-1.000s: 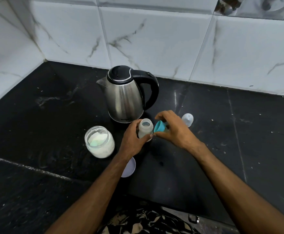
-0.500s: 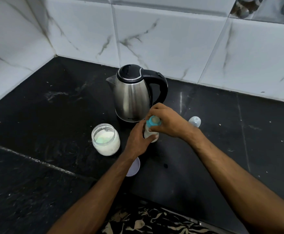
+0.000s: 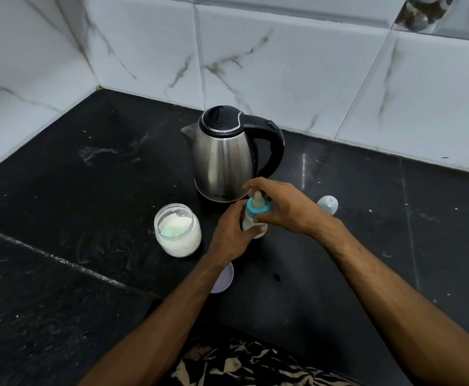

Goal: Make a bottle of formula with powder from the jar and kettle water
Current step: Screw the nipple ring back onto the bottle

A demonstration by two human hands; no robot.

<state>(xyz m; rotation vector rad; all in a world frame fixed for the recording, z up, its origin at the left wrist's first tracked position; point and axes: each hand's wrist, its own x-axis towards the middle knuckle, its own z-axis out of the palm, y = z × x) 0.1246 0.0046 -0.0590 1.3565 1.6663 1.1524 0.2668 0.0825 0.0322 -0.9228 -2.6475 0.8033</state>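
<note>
Before kettle [image 3: 223, 160], gripped bottle [image 3: 250, 222].

One head-worn wide-angle view looks forward and steeply down, close above the kettle [image 3: 223, 160], toward the tiled wall corner behind it.

We see two bare forearms, the left hand [image 3: 232, 232] and right hand [image 3: 286, 210] without rings, watches or sleeves. At the bottom edge shows a dark, black-and-cream patterned fabric garment [image 3: 244, 366] with leaf-like streaks, worn at the waist.
</note>
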